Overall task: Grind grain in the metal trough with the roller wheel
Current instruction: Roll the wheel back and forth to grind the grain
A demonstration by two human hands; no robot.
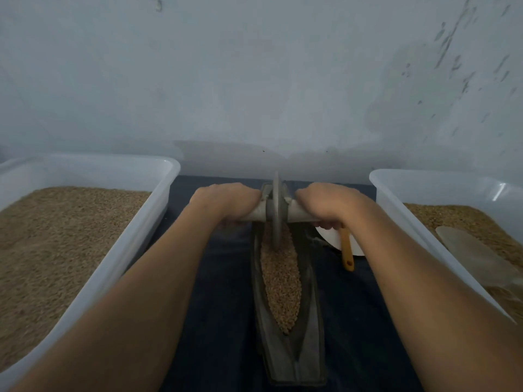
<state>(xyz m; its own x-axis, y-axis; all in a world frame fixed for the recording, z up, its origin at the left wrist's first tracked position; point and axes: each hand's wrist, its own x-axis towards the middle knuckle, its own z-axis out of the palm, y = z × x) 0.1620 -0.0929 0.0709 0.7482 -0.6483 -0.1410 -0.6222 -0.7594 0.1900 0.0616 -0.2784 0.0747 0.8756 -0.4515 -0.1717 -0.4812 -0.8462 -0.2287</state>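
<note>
I have the roller wheel (276, 210) at the far end of the metal trough (288, 349), its rim sunk in the grain (280, 281). The kernels look whole, so I judge most grinding remains. My left hand (226, 200) and right hand (328, 203) each wrap 1 end of the axle handle (300, 215), fingers curled tight.

Dark table (226, 292) lies bare on either side of the metal trough (291, 360), hemmed by the left tub (135, 236) and right tub (396, 222), the wall (254, 80) close behind, a yellow scoop (346, 250) just right of the trough.
</note>
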